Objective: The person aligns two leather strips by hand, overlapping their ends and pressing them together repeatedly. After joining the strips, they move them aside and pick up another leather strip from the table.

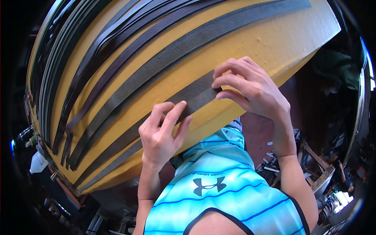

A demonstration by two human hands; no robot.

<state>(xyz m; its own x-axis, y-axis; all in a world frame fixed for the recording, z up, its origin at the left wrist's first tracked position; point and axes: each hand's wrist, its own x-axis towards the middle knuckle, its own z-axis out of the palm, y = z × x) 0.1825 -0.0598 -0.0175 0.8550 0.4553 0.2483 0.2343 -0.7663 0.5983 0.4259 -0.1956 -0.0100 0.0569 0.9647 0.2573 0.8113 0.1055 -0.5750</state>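
Two dark leather strips (194,88) lie partly overlapped, one along the other, near the close edge of a yellow table (270,51). My left hand (162,127) is bent over them, its fingertips on the strips and its thumb at the lower edge. At their right end, my right hand (252,86) has its fingers curled, with the forefinger on the end and the thumb just below it. My right palm hides part of what the fingers touch there.
A long, wide dark strip (172,49) curves across the table above my hands. Several more strips (62,74) lie side by side farther left. Wooden pieces (315,160) and clutter are on the floor at right. A white container (38,162) stands at far left.
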